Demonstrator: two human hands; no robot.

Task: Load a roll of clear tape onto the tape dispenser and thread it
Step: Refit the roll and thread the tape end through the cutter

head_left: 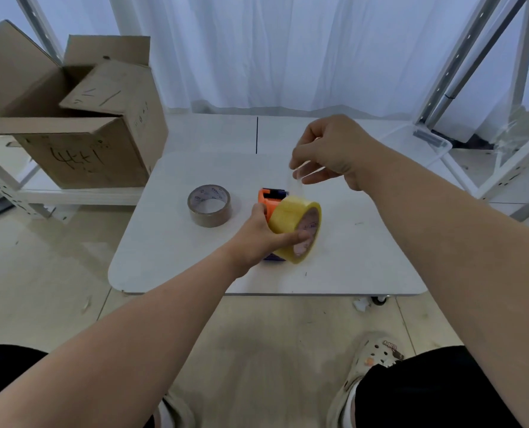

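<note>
So the left hand (257, 239) is wrapped round the yellowish see-through plastic tape roll (291, 217). One finger lies flat across the roll's side face over the cardboard core, and another fingertip touches the orange part behind it. It's a proper grip, not a loose one. The roll is held on edge, tilted a bit, just above the middle of the white rounded-corner table (365, 257).

The orange-and-purple plastic tape dispenser (267, 197) is right up against the roll. Orange pokes out behind it and purple shows under it. Can't tell if the roll is actually seated on the hub, since the hand and roll hide that part.

The right hand (331, 149) is up higher and further back, with thumb and fingertips pinched narrow on the free end of a clear tape strip (294, 180). The strip runs down from the pinch to the top of the roll and is nearly invisible.

A brown roll of packing tape (210, 206) lies flat on the table, near the left hand but not touching it. An open cardboard box (80, 118) with marker scribbles sits on a white metal rack off to the left.
</note>
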